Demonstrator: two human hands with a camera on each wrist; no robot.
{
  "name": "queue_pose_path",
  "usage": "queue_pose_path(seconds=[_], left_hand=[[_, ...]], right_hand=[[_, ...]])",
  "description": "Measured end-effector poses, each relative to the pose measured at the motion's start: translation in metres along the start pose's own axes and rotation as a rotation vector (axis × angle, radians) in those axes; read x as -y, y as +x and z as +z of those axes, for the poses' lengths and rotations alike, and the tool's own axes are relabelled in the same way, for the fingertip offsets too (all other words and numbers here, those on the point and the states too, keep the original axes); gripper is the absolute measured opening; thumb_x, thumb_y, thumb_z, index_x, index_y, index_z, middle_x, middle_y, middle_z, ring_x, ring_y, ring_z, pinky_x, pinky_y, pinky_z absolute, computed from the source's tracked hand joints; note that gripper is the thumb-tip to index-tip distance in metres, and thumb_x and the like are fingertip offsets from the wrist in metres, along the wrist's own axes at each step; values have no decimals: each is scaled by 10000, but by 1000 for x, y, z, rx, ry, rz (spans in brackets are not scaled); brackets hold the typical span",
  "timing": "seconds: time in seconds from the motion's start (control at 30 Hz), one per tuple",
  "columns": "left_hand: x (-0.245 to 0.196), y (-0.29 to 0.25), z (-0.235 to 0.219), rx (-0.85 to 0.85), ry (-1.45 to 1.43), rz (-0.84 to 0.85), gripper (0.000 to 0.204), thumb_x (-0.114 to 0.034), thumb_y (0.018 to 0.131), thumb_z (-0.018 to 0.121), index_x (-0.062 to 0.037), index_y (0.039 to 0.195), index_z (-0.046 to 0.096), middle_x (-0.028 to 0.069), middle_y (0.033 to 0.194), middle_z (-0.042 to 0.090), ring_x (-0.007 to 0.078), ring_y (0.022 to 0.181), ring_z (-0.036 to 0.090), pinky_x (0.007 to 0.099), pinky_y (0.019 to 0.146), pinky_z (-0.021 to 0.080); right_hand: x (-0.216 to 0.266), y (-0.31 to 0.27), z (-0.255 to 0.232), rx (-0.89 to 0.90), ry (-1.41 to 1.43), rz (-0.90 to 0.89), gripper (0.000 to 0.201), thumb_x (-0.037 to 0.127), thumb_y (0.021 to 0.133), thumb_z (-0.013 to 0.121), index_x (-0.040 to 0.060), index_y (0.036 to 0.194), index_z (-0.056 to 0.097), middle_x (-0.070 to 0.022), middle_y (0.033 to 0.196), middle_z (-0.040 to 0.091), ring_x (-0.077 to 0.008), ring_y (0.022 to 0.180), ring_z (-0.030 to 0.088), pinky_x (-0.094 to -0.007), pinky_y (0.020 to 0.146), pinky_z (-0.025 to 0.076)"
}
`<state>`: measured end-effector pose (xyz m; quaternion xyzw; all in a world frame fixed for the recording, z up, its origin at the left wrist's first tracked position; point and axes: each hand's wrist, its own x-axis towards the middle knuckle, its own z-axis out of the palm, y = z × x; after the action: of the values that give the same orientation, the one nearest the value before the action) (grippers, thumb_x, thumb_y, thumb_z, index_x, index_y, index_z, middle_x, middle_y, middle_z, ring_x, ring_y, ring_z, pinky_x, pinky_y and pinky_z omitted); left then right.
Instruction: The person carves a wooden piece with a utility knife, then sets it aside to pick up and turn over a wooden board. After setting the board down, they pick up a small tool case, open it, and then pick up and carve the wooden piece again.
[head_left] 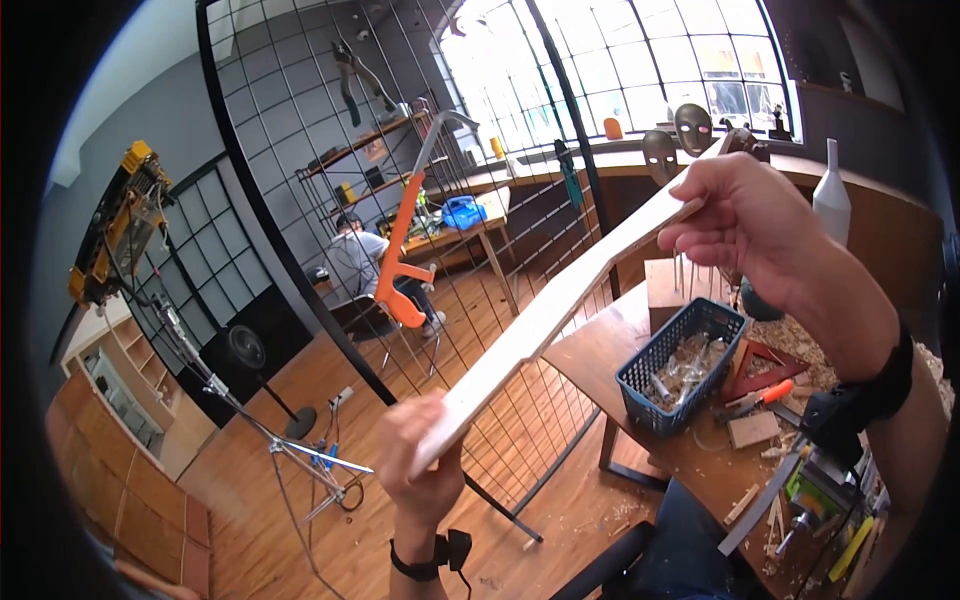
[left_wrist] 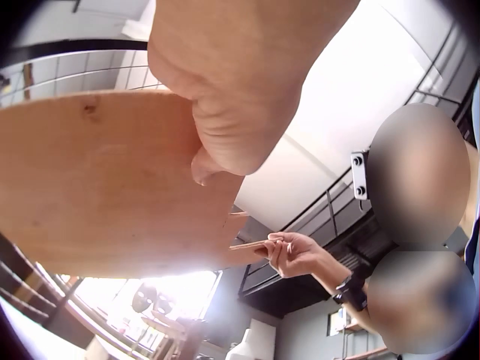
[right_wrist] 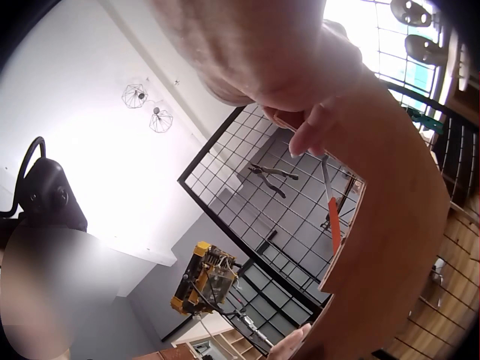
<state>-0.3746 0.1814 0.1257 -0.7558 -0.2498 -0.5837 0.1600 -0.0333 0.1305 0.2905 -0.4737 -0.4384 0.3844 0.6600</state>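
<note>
A long, pale wooden board with a notched lower edge is held up at a slant between both hands. My left hand grips its lower end, thumb and fingers on opposite sides. At the upper end, my right hand pinches the board between thumb and fingers. The left wrist view shows the board's broad face close up, with small splinters at its far edge. In the right wrist view, a stepped cut runs along the board's side, and some of the right hand's fingers are hidden.
A workbench on the right bears a blue basket of small items, a red triangular square, an orange-handled knife and shavings. Behind the board stands a wire grid panel with an orange-handled saw. A person sits farther back.
</note>
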Motion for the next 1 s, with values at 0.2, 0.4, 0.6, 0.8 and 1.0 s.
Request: queue_pose_path(seconds=[0.2, 0.4, 0.6, 0.8, 1.0], left_hand=[[0, -17, 1, -13, -202, -169, 262, 123, 795, 787, 9, 1031, 766, 142, 947, 778, 226, 850, 754, 307, 766, 587], [24, -30, -5, -140, -300, -558, 210, 63, 865, 780, 62, 1074, 755, 57, 945, 762, 105, 847, 682, 266, 780, 555], [54, -39, -6, -265, -323, -754, 215, 24, 855, 813, 77, 1052, 743, 80, 946, 756, 139, 861, 685, 254, 810, 542], [45, -25, -9, -255, -220, -729, 204, 38, 847, 808, 80, 1036, 744, 86, 924, 755, 142, 823, 685, 255, 790, 544], [45, -36, 2, -169, -155, -774, 196, 65, 837, 799, 88, 1025, 746, 94, 919, 759, 145, 793, 685, 267, 750, 545]], right_hand=[[-7, 17, 9, 105, -229, -18, 442, 383, 899, 726, -55, 940, 678, -174, 773, 734, -177, 609, 727, -278, 552, 620], [-55, -4, -33, 142, -370, 61, 707, 501, 1012, 575, -199, 1098, 625, -262, 790, 731, -237, 562, 720, -295, 471, 573], [-107, -50, -95, 175, -439, 122, 367, 147, 1010, 628, -158, 1211, 599, -187, 819, 747, -185, 630, 725, -287, 536, 585], [-127, -91, -139, 127, -399, 243, 381, 54, 987, 635, -157, 1286, 530, -193, 848, 751, -189, 659, 732, -290, 582, 600], [-140, -117, -162, 75, -410, 243, 410, 25, 978, 637, -134, 1335, 512, -190, 858, 759, -183, 697, 740, -292, 603, 592]])
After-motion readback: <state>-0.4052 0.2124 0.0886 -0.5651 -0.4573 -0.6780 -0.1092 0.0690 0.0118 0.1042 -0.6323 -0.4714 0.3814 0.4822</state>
